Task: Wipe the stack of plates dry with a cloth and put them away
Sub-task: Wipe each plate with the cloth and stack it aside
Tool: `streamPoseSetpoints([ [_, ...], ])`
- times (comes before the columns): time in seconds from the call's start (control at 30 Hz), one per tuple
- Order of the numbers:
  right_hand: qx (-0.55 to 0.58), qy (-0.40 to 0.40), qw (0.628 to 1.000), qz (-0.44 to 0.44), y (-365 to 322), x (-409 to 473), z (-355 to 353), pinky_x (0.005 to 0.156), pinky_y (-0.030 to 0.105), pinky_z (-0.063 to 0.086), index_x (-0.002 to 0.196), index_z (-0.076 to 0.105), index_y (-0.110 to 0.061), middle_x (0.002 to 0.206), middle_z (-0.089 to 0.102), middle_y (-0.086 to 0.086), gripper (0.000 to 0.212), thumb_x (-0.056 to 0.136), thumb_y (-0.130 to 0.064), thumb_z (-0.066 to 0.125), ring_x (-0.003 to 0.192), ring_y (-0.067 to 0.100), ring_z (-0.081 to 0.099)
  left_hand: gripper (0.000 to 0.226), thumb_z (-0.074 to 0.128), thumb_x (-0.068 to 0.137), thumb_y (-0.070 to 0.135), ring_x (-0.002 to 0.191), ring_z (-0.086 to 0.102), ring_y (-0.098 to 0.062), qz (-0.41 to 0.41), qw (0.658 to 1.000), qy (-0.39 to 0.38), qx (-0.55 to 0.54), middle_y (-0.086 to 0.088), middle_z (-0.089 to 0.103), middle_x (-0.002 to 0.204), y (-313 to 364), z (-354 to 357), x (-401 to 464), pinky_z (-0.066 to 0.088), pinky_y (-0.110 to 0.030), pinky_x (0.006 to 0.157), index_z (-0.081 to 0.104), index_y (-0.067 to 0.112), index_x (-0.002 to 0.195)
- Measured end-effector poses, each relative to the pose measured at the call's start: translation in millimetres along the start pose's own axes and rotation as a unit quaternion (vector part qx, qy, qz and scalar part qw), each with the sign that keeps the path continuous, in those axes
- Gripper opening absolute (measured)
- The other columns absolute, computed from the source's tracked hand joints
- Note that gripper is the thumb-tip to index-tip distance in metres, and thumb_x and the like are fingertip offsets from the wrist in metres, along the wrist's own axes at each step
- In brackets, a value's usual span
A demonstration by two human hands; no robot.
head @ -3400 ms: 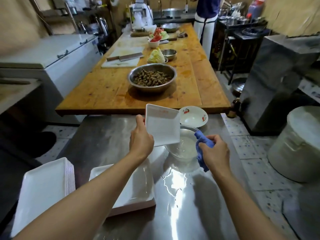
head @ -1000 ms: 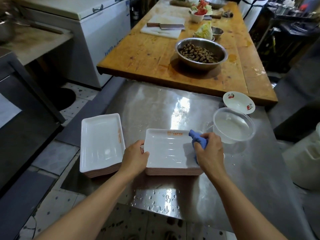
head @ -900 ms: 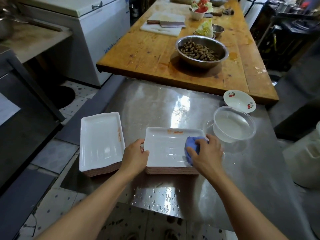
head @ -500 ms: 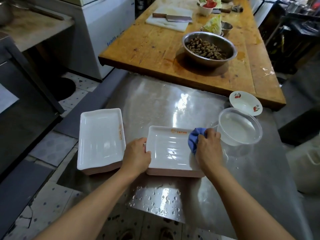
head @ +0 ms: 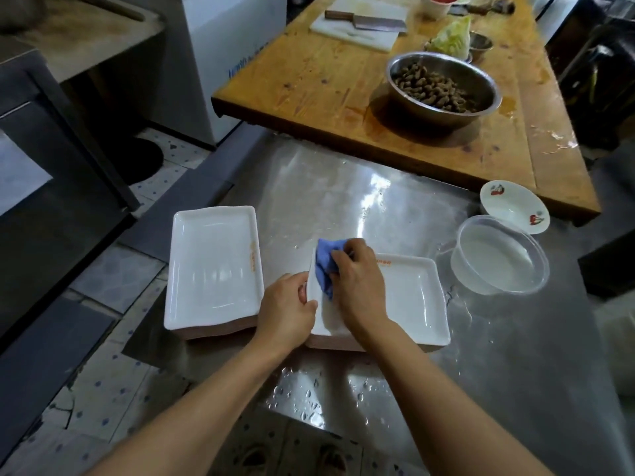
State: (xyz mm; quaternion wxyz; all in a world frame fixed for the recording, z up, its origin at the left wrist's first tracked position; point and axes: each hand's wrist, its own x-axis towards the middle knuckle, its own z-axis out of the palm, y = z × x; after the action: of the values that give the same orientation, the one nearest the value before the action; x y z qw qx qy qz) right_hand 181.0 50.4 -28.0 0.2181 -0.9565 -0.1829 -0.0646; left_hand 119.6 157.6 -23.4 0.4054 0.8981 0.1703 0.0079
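**Entry: rectangular white plates, two stacks, drying in hand**

Location: steel surface (head: 395,207), wet, droplets along its 6 o'clock edge. Right stack (head: 409,297) at centre; left stack (head: 214,266) just beside it at 9 o'clock, apart from it.

Hands: right hand (head: 357,283) curled round a bunched blue cloth (head: 324,266), pressing it onto the top plate's 9 o'clock end. Left hand (head: 287,312) grips that same end's rim, steadying the stack.

Handling (judged): plates rigid, glazed, shallow-rimmed; probably slippery while wet and liable to chip if knocked. A single plate looks light; a whole stack would be heavy. Best taken by the short-end rims, one at a time, or with both hands beneath a stack. Cloth soft, conforms to the raised rim.

Nearby: clear plastic tub (head: 500,257) at 3 o'clock; small patterned bowl (head: 513,206) at 2 o'clock; wooden table (head: 309,80) at 12 o'clock.
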Motion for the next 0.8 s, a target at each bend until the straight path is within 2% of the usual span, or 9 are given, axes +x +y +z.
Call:
streamPoseSetpoints([
  [0.1, 0.026, -0.024, 0.999, -0.021, -9.2, 0.5, 0.1, 0.063, 0.010, 0.034, 0.092, 0.059, -0.013, 0.107, 0.053, 0.001, 0.011, 0.091, -0.013, 0.047, 0.088, 0.012, 0.051, 0.026, 0.060, 0.078, 0.003, 0.061, 0.037, -0.018, -0.008, 1.000, 0.000, 0.001, 0.001, 0.039, 0.065, 1.0, 0.0, 1.1, 0.028, -0.028, 0.054, 0.039, 0.012, 0.064],
  [0.23, 0.035, -0.103, 0.991, -0.074, -3.1, -10.9, -7.8, 0.086, 0.033, 0.036, 0.101, 0.068, 0.003, 0.120, 0.055, 0.021, 0.024, 0.083, -0.008, 0.058, 0.107, 0.036, 0.046, 0.013, 0.059, 0.081, 0.005, 0.065, 0.038, -0.019, -0.013, 0.999, -0.022, -0.020, 0.001, 0.040, 0.068, -1.8, -1.0, 0.0, 0.029, -0.029, 0.059, 0.048, 0.005, 0.073],
  [0.3, 0.061, -0.129, 0.987, -0.075, -0.8, -16.9, -17.6, 0.088, 0.037, 0.034, 0.097, 0.071, 0.003, 0.112, 0.058, 0.021, 0.030, 0.080, -0.015, 0.052, 0.101, 0.036, 0.048, 0.003, 0.056, 0.083, 0.003, 0.068, 0.040, -0.020, -0.014, 0.998, -0.043, -0.054, 0.000, 0.042, 0.072, -4.7, -1.6, -1.1, 0.030, -0.028, 0.060, 0.054, 0.004, 0.082],
  [0.4, 0.043, -0.180, 0.978, -0.092, 1.0, -25.9, -26.2, 0.090, 0.032, 0.031, 0.105, 0.071, -0.008, 0.119, 0.056, 0.013, 0.024, 0.089, -0.015, 0.053, 0.105, 0.030, 0.048, 0.023, 0.049, 0.088, -0.001, 0.082, 0.048, -0.019, -0.023, 0.990, -0.081, -0.112, -0.001, 0.051, 0.090, -6.2, -4.3, -3.6, 0.037, -0.025, 0.069, 0.060, 0.015, 0.102],
  [0.53, 0.017, -0.236, 0.969, -0.070, -5.5, -38.3, -32.7, 0.092, 0.036, 0.036, 0.113, 0.066, -0.019, 0.128, 0.048, 0.007, 0.027, 0.093, -0.022, 0.049, 0.109, 0.028, 0.043, 0.034, 0.047, 0.093, 0.002, 0.092, 0.050, -0.019, -0.036, 0.984, -0.097, -0.144, -0.004, 0.051, 0.101, -8.7, -6.5, -3.5, 0.041, -0.019, 0.072, 0.049, 0.034, 0.082],
  [0.6, 0.004, -0.226, 0.971, -0.079, -7.8, -46.7, -34.1, 0.091, 0.035, 0.034, 0.116, 0.063, -0.019, 0.132, 0.045, 0.005, 0.028, 0.091, -0.025, 0.050, 0.112, 0.027, 0.040, 0.026, 0.047, 0.094, 0.004, 0.097, 0.055, -0.024, -0.066, 0.978, -0.101, -0.171, -0.009, 0.056, 0.102, -8.8, -6.9, -3.9, 0.047, -0.027, 0.084, 0.062, 0.021, 0.106],
  [0.67, 0.010, -0.207, 0.975, -0.085, -5.3, -52.7, -34.1, 0.095, 0.033, 0.033, 0.122, 0.059, -0.019, 0.136, 0.043, 0.003, 0.032, 0.091, -0.023, 0.052, 0.116, 0.026, 0.038, 0.035, 0.044, 0.096, 0.005, 0.107, 0.058, -0.033, -0.092, 0.974, -0.096, -0.185, -0.020, 0.060, 0.110, -8.7, -6.5, -2.6, 0.048, -0.044, 0.097, 0.056, 0.012, 0.128],
  [0.73, 0.010, -0.193, 0.977, -0.094, -2.1, -52.9, -33.3, 0.100, 0.035, 0.033, 0.124, 0.059, -0.017, 0.139, 0.043, 0.003, 0.034, 0.091, -0.020, 0.053, 0.119, 0.026, 0.039, 0.037, 0.042, 0.096, 0.005, 0.106, 0.059, -0.036, -0.105, 0.973, -0.088, -0.186, -0.023, 0.061, 0.114, -7.0, -6.3, -2.1, 0.049, -0.050, 0.094, 0.054, 0.013, 0.130],
  [0.8, 0.011, -0.187, 0.977, -0.099, -0.9, -51.0, -31.8, 0.102, 0.035, 0.033, 0.125, 0.059, -0.015, 0.141, 0.042, 0.002, 0.035, 0.090, -0.015, 0.055, 0.123, 0.027, 0.039, 0.035, 0.042, 0.095, 0.004, 0.085, 0.063, -0.027, -0.115, 0.969, -0.083, -0.204, -0.015, 0.064, 0.094, -6.4, -6.5, -1.9, 0.056, -0.040, 0.078, 0.057, 0.016, 0.125],
])
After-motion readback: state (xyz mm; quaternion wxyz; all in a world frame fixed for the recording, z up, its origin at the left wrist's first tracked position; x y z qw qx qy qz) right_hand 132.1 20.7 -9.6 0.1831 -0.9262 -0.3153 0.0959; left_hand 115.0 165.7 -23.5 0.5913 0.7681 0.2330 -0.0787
